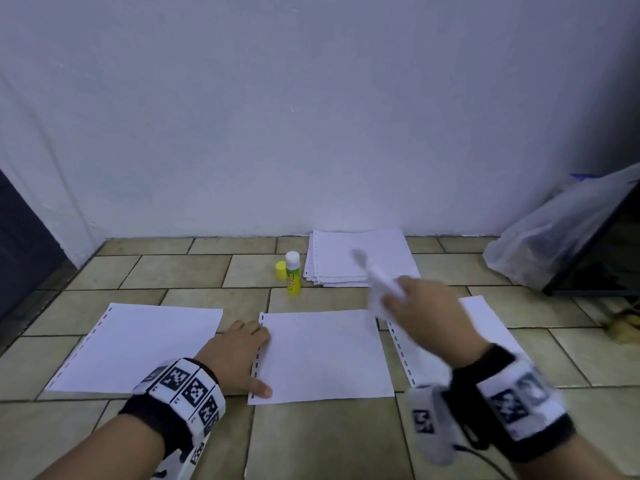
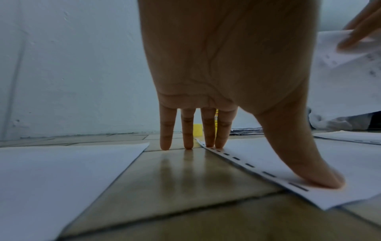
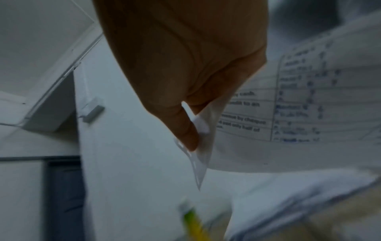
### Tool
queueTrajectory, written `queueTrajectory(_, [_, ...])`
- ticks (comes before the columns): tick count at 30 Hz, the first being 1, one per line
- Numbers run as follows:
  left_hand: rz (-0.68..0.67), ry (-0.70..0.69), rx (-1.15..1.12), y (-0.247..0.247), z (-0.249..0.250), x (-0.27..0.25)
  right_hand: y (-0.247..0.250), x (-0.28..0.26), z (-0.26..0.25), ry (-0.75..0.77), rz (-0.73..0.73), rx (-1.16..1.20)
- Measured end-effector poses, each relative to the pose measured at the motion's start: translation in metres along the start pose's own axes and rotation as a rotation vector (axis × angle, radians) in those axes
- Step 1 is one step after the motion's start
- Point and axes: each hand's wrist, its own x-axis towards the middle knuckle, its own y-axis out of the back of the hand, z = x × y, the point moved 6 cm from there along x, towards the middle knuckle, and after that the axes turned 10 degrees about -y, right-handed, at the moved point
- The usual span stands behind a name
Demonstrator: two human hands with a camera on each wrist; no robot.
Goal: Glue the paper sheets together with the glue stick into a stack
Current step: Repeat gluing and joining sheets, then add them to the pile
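A: Floor (image 1: pixel 180 268), tiled. Three sheets laid flat in a row: left sheet (image 1: pixel 145 348), middle sheet (image 1: pixel 325 355), right sheet (image 1: pixel 485 327), partly under the right arm.

B: Left hand (image 1: pixel 235 355)?

A: Flat on the floor between left and middle sheets, fingers (image 2: pixel 208 127) straight and released, gripping nothing. From the left wrist, two fingertips and the thumb rest on the punched edge of the middle sheet; the other two fingertips touch bare tile.

B: Right hand (image 1: pixel 426 306)?

A: Raised above the gap between middle and right sheets, pinching a fourth sheet (image 1: pixel 381 285) near its punched edge. Thumb and fingers clenched on it. That sheet is off the floor and curled; the right wrist view shows printed table lines on one face, text too blurred to read.

B: Glue stick (image 1: pixel 293 274)?

A: Upright on the floor, uncapped, just behind the middle sheet. Yellow cap (image 1: pixel 280 270) beside it, to its left. Neither hand touches it.

B: More paper?

A: A stack (image 1: pixel 360 258) against the wall (image 1: pixel 311 116), just right of the glue stick. Plastic bag (image 1: pixel 540 244) far right, well apart.
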Motion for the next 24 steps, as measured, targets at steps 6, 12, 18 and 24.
queueTrajectory(6, [0.018, 0.001, 0.017, -0.003, 0.003, -0.001, -0.119, -0.008, -0.063, 0.011, -0.366, -0.004])
queueTrajectory(12, [0.011, -0.016, 0.014, -0.010, 0.005, -0.005, -0.147, 0.004, -0.071, 0.017, -0.424, 0.083])
queueTrajectory(18, [-0.001, -0.020, 0.015, -0.011, 0.006, -0.005, -0.157, 0.008, -0.075, 0.030, -0.416, 0.058])
queueTrajectory(24, [0.012, -0.020, 0.004, -0.012, 0.005, -0.005, -0.162, 0.011, -0.076, 0.026, -0.428, 0.041])
